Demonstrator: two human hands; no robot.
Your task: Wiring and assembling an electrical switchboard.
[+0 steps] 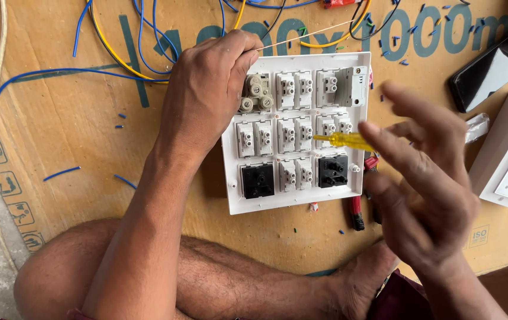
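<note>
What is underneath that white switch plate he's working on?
The white switch plate lies on brown printed cardboard. A red-handled tool pokes out beside its right edge, near the right hand. Whatever lies directly beneath the plate is covered.

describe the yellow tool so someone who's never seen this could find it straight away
Start at the white switch plate lying back-up on the cardboard. At its right edge, in the middle row of modules, a screwdriver pokes in from the right hand. It is the only clear yellow, stick-shaped thing there; its neighbours are white, grey and black blocks.
</note>
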